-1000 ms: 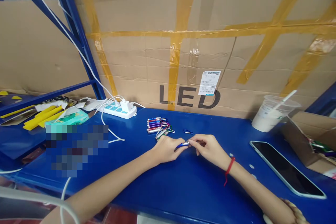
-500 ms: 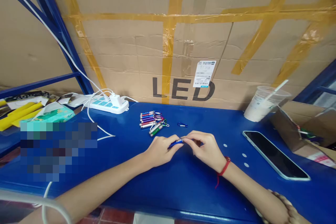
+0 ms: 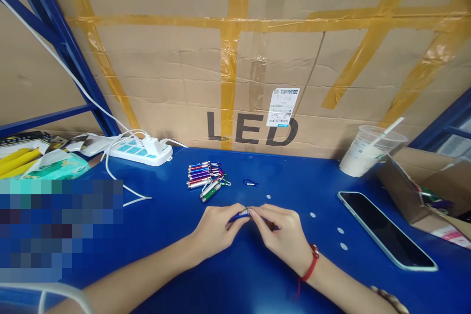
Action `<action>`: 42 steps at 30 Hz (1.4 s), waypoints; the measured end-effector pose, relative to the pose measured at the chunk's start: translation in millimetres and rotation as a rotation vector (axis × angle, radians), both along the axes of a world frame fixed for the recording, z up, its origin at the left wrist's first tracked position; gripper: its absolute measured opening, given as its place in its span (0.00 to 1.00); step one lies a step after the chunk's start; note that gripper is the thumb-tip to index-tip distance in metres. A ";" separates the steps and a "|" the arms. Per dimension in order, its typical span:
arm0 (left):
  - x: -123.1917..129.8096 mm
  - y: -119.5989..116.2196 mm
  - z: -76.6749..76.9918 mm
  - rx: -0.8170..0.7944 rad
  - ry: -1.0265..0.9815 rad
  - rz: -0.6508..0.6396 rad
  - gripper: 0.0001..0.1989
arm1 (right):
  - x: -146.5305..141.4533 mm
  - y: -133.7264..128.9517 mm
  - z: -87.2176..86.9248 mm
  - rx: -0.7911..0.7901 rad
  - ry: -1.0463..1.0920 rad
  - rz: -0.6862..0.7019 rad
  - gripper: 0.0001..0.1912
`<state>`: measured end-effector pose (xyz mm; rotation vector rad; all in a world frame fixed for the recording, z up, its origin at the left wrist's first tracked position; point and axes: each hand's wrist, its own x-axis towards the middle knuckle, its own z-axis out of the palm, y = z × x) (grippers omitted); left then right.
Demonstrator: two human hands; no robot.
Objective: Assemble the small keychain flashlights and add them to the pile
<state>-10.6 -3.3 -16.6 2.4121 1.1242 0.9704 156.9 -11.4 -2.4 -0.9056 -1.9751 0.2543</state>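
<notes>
My left hand [image 3: 219, 228] is closed around a small blue keychain flashlight [image 3: 240, 215], held low over the blue table. The thumb and forefinger of my right hand [image 3: 285, 228] pinch at the flashlight's right end; any small part between those fingertips is hidden. Beyond my hands lies a loose blue carabiner clip [image 3: 250, 182]. To its left, several keychain flashlights [image 3: 204, 175] in red, purple, blue, silver and green lie side by side with clips attached.
Several small whitish discs [image 3: 312, 215] lie right of my hands, near a phone [image 3: 386, 230]. A plastic cup with straw [image 3: 362, 152] and an open carton [image 3: 408, 196] stand at right. A power strip [image 3: 142, 151] with white cables sits back left, before a big cardboard box [image 3: 176, 78].
The view has shifted slightly, so the table things appear lower and mostly further left. Both hands still grip the blue flashlight. A whitish disc now shows beyond my right hand.
</notes>
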 end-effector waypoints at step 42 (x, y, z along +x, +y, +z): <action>-3.0 3.2 -0.2 0.051 -0.100 -0.170 0.12 | 15.5 12.3 12.7 -0.322 0.016 0.034 0.15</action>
